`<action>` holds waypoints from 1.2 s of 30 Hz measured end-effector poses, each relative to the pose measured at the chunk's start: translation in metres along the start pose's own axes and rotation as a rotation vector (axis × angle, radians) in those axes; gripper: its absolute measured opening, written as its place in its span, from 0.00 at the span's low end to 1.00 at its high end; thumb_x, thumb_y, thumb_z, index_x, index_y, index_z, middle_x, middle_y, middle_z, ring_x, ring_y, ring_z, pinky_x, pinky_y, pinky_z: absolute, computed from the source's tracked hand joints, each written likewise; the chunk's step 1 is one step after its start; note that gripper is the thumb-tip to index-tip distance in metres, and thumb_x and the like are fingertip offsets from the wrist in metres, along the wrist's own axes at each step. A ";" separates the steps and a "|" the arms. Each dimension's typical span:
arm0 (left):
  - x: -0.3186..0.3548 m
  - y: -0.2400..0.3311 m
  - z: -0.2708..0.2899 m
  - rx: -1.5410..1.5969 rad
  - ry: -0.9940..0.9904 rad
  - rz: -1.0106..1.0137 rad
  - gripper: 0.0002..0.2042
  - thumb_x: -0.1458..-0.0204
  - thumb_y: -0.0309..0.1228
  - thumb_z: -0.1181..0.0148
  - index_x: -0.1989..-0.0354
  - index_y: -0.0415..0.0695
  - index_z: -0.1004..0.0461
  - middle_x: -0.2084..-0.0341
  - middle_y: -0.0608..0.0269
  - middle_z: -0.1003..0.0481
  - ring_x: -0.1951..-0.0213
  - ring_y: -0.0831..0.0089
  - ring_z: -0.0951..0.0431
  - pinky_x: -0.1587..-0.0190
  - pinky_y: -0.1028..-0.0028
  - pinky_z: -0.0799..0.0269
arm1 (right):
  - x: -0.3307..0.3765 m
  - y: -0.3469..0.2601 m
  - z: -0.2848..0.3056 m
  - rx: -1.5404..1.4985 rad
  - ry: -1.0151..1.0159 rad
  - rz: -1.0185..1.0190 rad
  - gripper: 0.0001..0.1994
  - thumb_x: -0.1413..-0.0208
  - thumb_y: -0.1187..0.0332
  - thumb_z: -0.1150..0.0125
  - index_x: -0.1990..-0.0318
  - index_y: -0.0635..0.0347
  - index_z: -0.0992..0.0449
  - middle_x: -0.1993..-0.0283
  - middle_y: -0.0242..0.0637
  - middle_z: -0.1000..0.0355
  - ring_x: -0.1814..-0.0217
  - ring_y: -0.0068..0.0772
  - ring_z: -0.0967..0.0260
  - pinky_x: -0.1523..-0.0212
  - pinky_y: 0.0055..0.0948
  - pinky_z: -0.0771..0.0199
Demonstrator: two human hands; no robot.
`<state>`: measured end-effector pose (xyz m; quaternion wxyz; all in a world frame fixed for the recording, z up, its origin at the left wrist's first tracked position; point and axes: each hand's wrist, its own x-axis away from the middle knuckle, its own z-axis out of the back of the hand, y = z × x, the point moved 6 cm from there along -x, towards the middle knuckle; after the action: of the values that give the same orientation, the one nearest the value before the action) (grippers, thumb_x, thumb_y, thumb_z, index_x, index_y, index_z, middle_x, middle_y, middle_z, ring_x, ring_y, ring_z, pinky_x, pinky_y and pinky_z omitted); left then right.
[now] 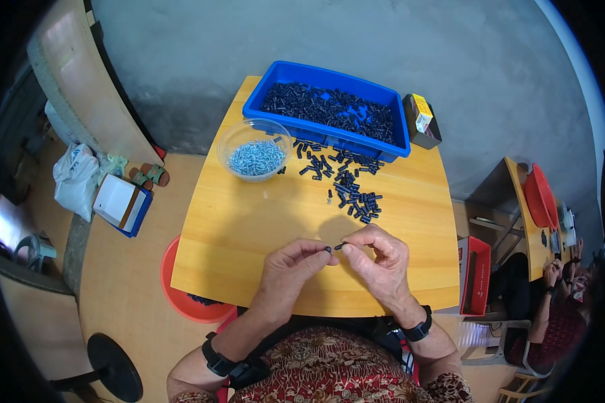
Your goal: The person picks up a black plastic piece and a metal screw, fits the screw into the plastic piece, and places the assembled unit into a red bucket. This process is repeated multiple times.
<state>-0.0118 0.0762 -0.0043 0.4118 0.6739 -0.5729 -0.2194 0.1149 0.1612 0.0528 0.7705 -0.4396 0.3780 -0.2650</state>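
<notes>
My left hand [286, 272] is closed in a pinch on a small black cylindrical part [328, 249], held low over the table's near side. Close beside it, my right hand [382, 263] pinches another small black part [339, 246] between thumb and forefinger. The two parts nearly meet; I cannot tell whether they touch. Beyond my hands lies a loose heap of black parts [360, 201]. One part [329, 196] with a silvery end lies apart on its left. Small silvery screws [255, 158] fill the bottom of a clear plastic bowl [226, 138].
A blue tub [257, 91] of black parts stands at the wooden table's [215, 248] far side. Right of it is a dark box [429, 140] holding a yellow carton. A red basin [171, 285] sits below left. At right, a person [551, 322] sits by another table.
</notes>
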 end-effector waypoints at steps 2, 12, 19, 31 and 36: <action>0.000 0.000 -0.001 -0.045 -0.011 -0.022 0.08 0.44 0.22 0.43 0.56 0.37 0.26 0.63 0.56 0.22 0.58 0.71 0.21 0.50 0.73 0.28 | 0.000 0.000 0.001 -0.017 -0.013 0.001 0.02 0.50 0.78 0.37 0.69 0.66 0.23 0.70 0.36 0.25 0.68 0.27 0.28 0.65 0.25 0.30; 0.000 0.001 -0.004 -0.091 -0.031 -0.036 0.07 0.46 0.21 0.41 0.59 0.37 0.24 0.65 0.59 0.21 0.60 0.75 0.22 0.52 0.76 0.29 | -0.003 -0.012 -0.001 0.017 -0.059 0.064 0.02 0.51 0.79 0.38 0.70 0.65 0.24 0.71 0.37 0.25 0.68 0.28 0.28 0.65 0.26 0.29; 0.001 0.001 -0.003 -0.130 -0.030 -0.037 0.06 0.46 0.22 0.40 0.60 0.37 0.24 0.66 0.61 0.21 0.61 0.78 0.23 0.54 0.78 0.30 | -0.004 -0.022 0.000 0.133 -0.085 0.136 0.02 0.52 0.80 0.38 0.70 0.64 0.23 0.72 0.38 0.25 0.69 0.32 0.27 0.68 0.28 0.29; 0.002 -0.005 -0.002 -0.239 -0.022 -0.080 0.06 0.45 0.23 0.41 0.60 0.36 0.24 0.67 0.66 0.22 0.63 0.81 0.25 0.57 0.80 0.31 | 0.000 -0.027 -0.005 0.277 -0.110 0.249 0.03 0.55 0.79 0.36 0.72 0.64 0.25 0.74 0.39 0.29 0.71 0.39 0.29 0.70 0.33 0.29; 0.003 -0.007 -0.001 -0.250 -0.010 -0.079 0.06 0.44 0.23 0.42 0.60 0.36 0.24 0.67 0.65 0.22 0.62 0.81 0.25 0.56 0.80 0.31 | 0.003 -0.021 -0.010 0.303 -0.150 0.225 0.04 0.55 0.79 0.37 0.74 0.64 0.28 0.74 0.41 0.29 0.71 0.43 0.30 0.70 0.33 0.29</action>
<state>-0.0056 0.0737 -0.0090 0.4807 0.6383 -0.5160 -0.3085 0.1068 0.1439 0.0663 0.8785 -0.2921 0.3221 -0.1979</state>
